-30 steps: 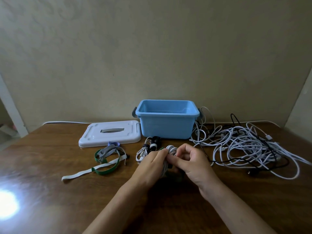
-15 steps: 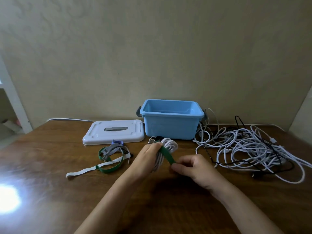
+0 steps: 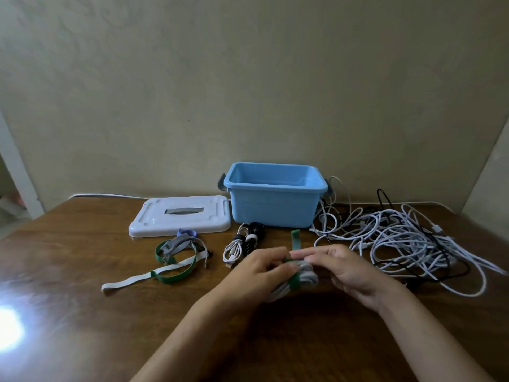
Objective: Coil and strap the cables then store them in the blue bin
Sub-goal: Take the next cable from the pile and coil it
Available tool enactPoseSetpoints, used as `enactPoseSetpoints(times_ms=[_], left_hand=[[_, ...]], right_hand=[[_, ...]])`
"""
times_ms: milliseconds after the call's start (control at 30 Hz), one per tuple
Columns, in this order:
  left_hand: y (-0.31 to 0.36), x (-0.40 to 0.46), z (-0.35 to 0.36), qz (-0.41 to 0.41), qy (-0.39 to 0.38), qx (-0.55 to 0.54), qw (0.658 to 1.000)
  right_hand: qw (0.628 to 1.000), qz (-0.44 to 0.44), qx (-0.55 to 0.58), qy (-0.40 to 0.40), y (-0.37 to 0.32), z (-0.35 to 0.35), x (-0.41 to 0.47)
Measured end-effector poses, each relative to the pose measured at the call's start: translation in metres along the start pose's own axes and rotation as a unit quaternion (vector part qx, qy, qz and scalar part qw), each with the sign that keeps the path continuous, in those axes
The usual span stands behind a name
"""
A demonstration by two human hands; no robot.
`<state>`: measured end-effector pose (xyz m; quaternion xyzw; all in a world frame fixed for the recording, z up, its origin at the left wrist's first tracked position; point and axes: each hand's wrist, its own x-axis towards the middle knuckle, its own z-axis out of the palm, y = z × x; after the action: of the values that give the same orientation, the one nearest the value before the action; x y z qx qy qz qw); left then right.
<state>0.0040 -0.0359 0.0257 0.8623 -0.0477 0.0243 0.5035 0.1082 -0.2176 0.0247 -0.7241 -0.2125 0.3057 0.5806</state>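
Observation:
My left hand (image 3: 256,271) grips a coiled white cable (image 3: 303,275) low over the table, in front of the blue bin (image 3: 272,208). A green strap (image 3: 295,241) runs round the coil, its free end standing up. My right hand (image 3: 349,268) pinches that strap at the top of the coil. Two strapped coils, one white (image 3: 234,249) and one black (image 3: 254,234), lie just in front of the bin. A tangle of loose white and black cables (image 3: 407,241) spreads over the table to the right.
The bin's white lid (image 3: 179,216) lies flat to the left of the bin. Loose green, grey and white straps (image 3: 176,257) lie in front of the lid. A wall stands right behind the table. Glare marks the wood at the near left.
The coil has turned from upright to lying across between my hands. My right hand has brought the green strap round it, from the lower right up to the coil's top.

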Motion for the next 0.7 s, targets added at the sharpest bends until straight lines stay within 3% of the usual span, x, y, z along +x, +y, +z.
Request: enactPoseSetpoints(times_ms=[100, 233, 433, 700], left_hand=[[-0.001, 0.002, 0.007, -0.002, 0.000, 0.038, 0.999], [-0.002, 0.002, 0.010, -0.020, 0.029, -0.019, 0.999], [-0.010, 0.006, 0.012, -0.053, 0.050, -0.081, 0.994], [-0.011, 0.008, 0.017, -0.065, 0.045, -0.127, 0.989]], right_hand=[[0.999, -0.003, -0.010, 0.034, 0.000, 0.006, 0.001], [0.988, -0.076, -0.050, 0.122, 0.000, 0.022, 0.003], [0.978, -0.118, -0.082, 0.150, 0.001, 0.026, 0.004], [0.976, -0.095, -0.085, 0.174, 0.004, 0.024, 0.008]])
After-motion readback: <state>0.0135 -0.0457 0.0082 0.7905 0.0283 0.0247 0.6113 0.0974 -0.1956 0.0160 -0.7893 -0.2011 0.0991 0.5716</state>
